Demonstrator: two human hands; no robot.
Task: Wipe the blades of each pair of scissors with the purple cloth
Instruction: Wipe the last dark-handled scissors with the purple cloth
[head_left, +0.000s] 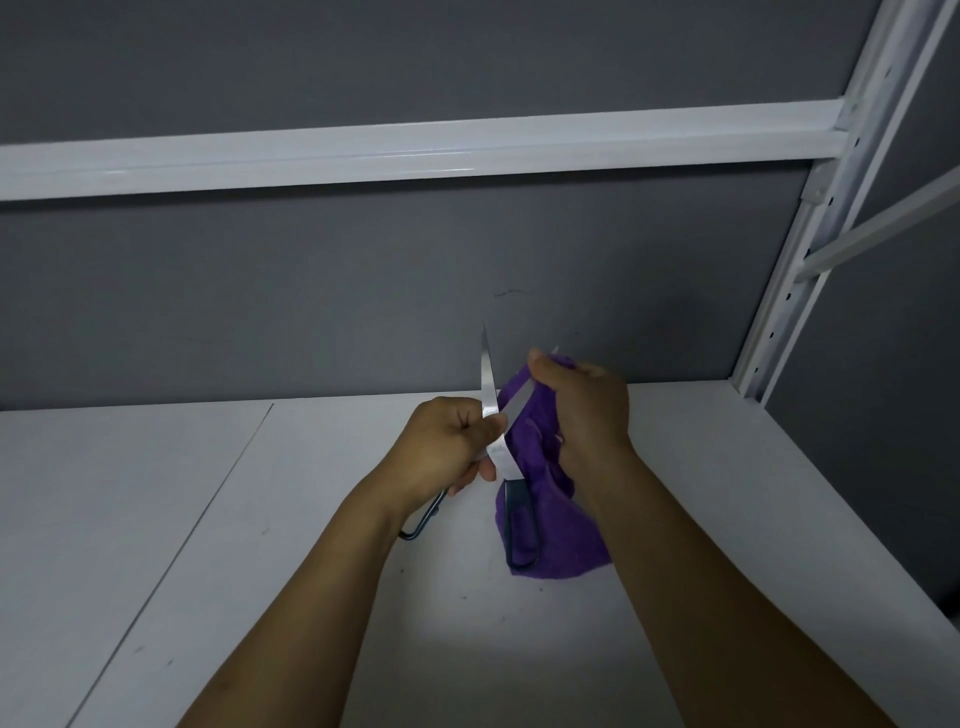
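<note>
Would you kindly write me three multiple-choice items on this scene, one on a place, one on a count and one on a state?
1. Where is the purple cloth?
A. Folded inside a box
B. In the right hand, round one blade
C. Draped over a chair

2. How many pairs of scissors show?
A. One
B. Three
C. Five

3. How do the scissors stand?
A. Shut tight
B. Open
C. Taken apart in two pieces

Answers:
1 B: the right hand's fingers pinch the cloth round a blade.
2 A: only the pair gripped by the left hand is in view.
3 B: the bare blade points up, while the other slants off into the cloth.
</note>
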